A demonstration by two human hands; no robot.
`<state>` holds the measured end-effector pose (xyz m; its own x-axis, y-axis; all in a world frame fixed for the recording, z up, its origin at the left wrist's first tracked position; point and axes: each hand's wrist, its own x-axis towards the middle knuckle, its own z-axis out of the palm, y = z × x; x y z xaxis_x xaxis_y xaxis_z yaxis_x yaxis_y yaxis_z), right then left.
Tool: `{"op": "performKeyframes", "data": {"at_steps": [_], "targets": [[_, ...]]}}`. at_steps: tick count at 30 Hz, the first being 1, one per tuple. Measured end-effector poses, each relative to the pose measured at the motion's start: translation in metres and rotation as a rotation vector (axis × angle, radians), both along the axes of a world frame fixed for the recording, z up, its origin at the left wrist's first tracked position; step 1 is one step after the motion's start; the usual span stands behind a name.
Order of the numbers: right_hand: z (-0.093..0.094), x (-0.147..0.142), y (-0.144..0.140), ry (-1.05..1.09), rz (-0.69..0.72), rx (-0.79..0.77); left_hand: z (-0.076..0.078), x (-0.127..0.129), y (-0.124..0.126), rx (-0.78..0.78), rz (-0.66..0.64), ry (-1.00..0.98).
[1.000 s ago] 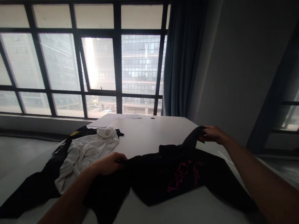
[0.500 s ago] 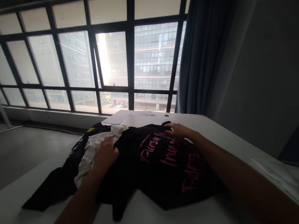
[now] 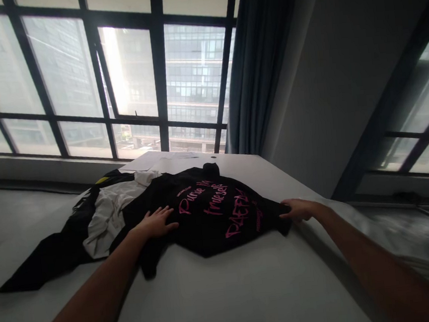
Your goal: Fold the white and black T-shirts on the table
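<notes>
Right fingers point(image 3: 288, 214) now farther right, black shirt point(image 3: 206, 227) in their pinch and beneath spread left fingers point(image 3: 162, 215).

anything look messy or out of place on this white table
Mainly the crumpled white fabric garment: it lies bunched and wrinkled, seemingly overlapped by the flatter black garment with pink lettering, on which the left hand rests and whose edge the right hand grips. No spill or damage shows.
</notes>
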<state>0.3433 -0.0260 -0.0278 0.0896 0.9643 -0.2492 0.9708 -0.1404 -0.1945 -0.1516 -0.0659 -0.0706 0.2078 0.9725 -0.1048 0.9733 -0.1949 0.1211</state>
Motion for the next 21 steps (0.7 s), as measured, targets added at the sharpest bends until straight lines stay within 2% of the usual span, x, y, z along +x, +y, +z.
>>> {"op": "performKeyframes", "data": {"at_steps": [3, 5, 7, 10, 13, 15, 16, 18, 19, 20, 21], "targets": [[-0.020, 0.008, 0.000, 0.140, 0.148, 0.057, 0.006, 0.003, -0.004, -0.086, 0.020, 0.076], [-0.029, 0.007, 0.003, 0.099, 0.258, 0.166, 0.013, 0.011, -0.010, -0.071, 0.035, 0.132], [-0.034, 0.004, 0.005, 0.044, 0.292, 0.235, 0.020, 0.024, -0.017, -0.048, 0.062, 0.180], [-0.033, 0.004, 0.007, 0.081, 0.244, 0.327, 0.024, 0.045, -0.035, -0.027, 0.070, 0.245], [-0.024, 0.013, 0.008, 0.260, 0.095, 0.458, 0.025, 0.057, -0.062, -0.034, -0.032, 0.256], [-0.015, 0.021, 0.008, 0.482, 0.009, 0.512, 0.031, 0.059, -0.075, -0.138, -0.153, 0.165], [-0.010, 0.024, 0.007, 0.615, -0.023, 0.514, 0.037, 0.059, -0.078, -0.272, -0.204, 0.103], [0.001, 0.029, 0.003, 0.855, -0.070, 0.481, 0.052, 0.057, -0.071, -0.592, -0.244, -0.010], [0.007, 0.030, 0.000, 0.938, -0.070, 0.441, 0.060, 0.057, -0.060, -0.684, -0.235, -0.041], [0.011, 0.030, -0.004, 0.987, -0.041, 0.383, 0.066, 0.057, -0.046, -0.671, -0.212, -0.049], [0.015, 0.030, -0.007, 1.003, 0.014, 0.310, 0.071, 0.056, -0.029, -0.552, -0.179, -0.041]]}}
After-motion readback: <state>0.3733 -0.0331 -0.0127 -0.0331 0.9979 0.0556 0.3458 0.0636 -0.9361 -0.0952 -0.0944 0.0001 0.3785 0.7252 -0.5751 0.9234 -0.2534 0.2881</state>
